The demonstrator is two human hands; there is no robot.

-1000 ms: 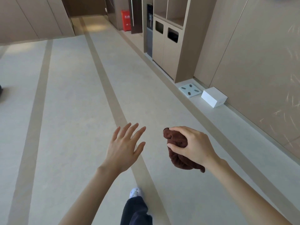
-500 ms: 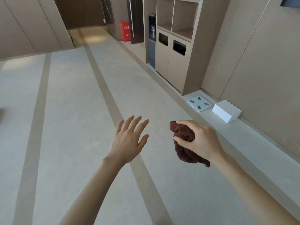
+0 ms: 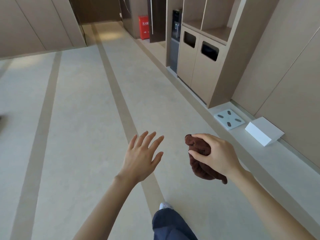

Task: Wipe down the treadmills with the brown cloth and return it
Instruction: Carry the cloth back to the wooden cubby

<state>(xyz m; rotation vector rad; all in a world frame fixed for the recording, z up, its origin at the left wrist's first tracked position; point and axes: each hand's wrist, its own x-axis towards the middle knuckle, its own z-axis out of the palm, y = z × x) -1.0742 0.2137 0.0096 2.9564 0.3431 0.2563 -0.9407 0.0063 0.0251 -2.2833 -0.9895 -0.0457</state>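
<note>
**Striped floor, bin cabinet at the right, and a cloth carried in a wad**

Head view: a pale floor (image 3: 78,118) crossed by darker stripes is shown. At the right of the frame a bin cabinet (image 3: 199,66) is set against the wall, with a flat scale (image 3: 229,121) and a white box (image 3: 263,134) laid just beside each other on the ledge below it. No treadmill is shown.

Just right of centre the brown cloth (image 3: 199,153) is held bunched in the right hand (image 3: 220,156), with the thumb below, the fingers curled over the top and a tail hung under the wrist. It is probably wadded so that nothing trails while it is carried.

The left hand (image 3: 140,156) is held apart from the cloth with its fingers straight and spread and nothing grasped, which is judged to be for balance. A shoe (image 3: 165,205) is seen at bottom centre, so a stride is supposed. Whether the wiping is done cannot be told.
</note>
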